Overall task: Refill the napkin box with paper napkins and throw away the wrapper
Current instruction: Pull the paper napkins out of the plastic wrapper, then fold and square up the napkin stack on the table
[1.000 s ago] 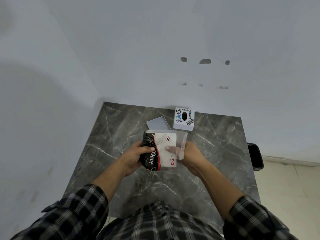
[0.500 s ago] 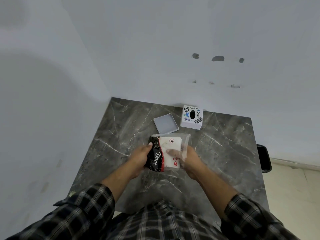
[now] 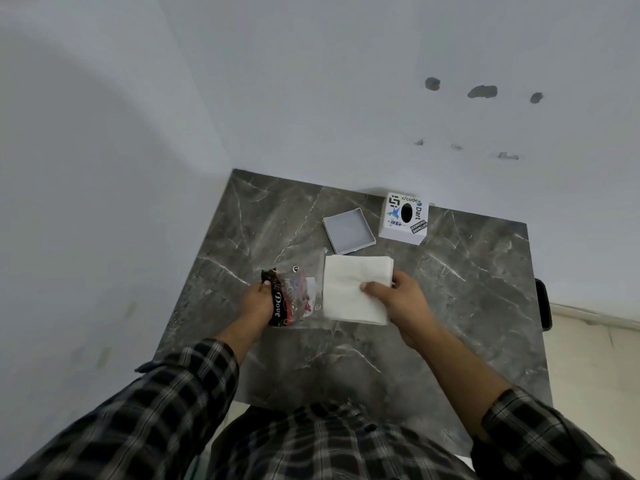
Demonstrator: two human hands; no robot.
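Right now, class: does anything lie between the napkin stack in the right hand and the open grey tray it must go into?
Nothing visible does. The napkin stack, gripped by the right hand, lies just in front of the grey tray, with only bare table between them. The wrapper, in the left hand, lies off to the side.

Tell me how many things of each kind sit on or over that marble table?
Napkin stack: 1
Wrapper: 1
White box with stickers: 1
Shallow grey tray: 1
Hands, left and right: 2
Total: 6
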